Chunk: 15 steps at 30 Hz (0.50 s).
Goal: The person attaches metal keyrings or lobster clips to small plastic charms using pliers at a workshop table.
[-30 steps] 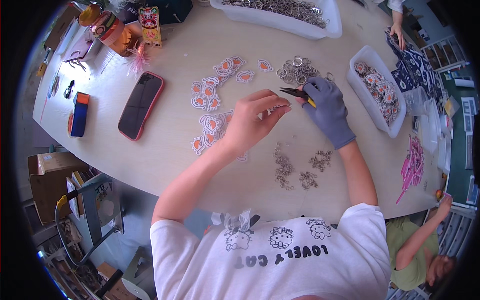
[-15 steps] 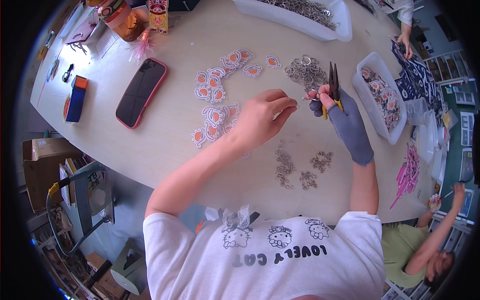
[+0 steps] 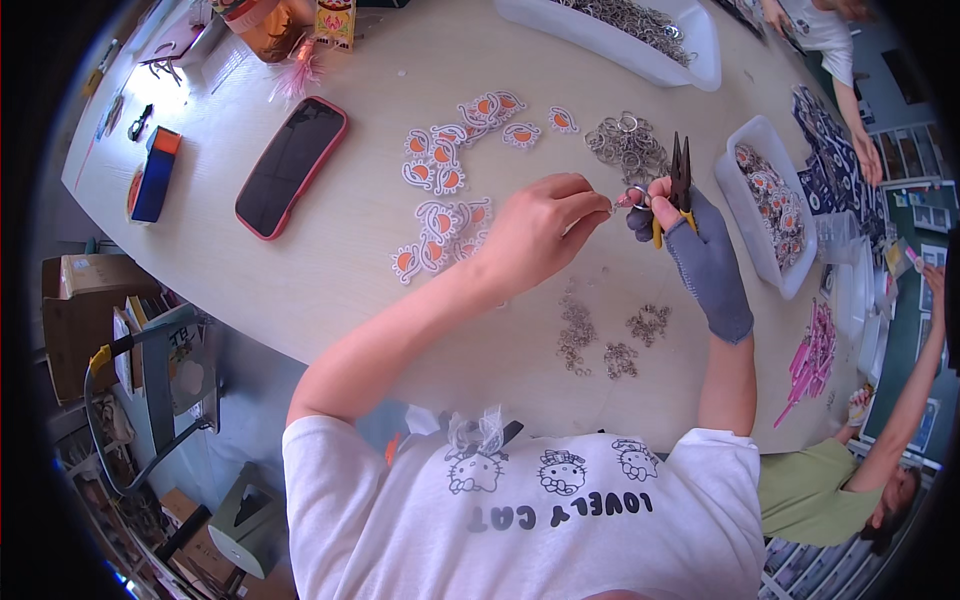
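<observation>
My right hand (image 3: pixel 705 265), in a grey fingerless glove, grips needle-nose pliers (image 3: pixel 680 178) with yellow handles, their dark jaws pointing away from me. Between its thumb and forefinger sits a metal key ring (image 3: pixel 635 198). My bare left hand (image 3: pixel 550 225) is closed in a pinch just left of that ring, fingertips almost meeting it; whatever they hold is too small to make out. Beyond my hands lies a pile of key rings with short chains (image 3: pixel 628 145). Several sun-patterned orange and white charms (image 3: pixel 440 222) lie left of my left hand. Small metal rings (image 3: pixel 575 330) form loose heaps nearer me.
A white bin of key rings (image 3: pixel 600 20) stands at the far side; another bin with charms (image 3: pixel 730 200) is on the right. Pink strips (image 3: pixel 812 350) lie near the right edge. A phone (image 3: pixel 292 168) and a blue box (image 3: pixel 155 178) are at left. Two people work nearby.
My left fingertips have come closer to the key ring in my right hand. The view has shifted slightly. The green-shirted person's arm at right has reached higher.
</observation>
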### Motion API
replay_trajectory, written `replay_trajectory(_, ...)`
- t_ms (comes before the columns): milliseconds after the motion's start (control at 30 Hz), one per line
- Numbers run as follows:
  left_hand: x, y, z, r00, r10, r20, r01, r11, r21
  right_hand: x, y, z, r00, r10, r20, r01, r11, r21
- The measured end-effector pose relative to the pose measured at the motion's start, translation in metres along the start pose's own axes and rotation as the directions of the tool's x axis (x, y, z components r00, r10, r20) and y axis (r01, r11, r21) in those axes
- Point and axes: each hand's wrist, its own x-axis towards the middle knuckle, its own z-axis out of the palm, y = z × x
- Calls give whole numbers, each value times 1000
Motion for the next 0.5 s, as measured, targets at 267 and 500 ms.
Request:
replay_trajectory(267, 2, 4, -4, 999, -41, -13, 41, 999, -16, -3, -1, -5, 1000, -7, -9, 7, 1000, 6)
replay_trajectory(500, 6, 8, -9, 991, 49, -123, -48, 999, 5, -18, -5, -4, 921, -389, -12, 215, 535, -817)
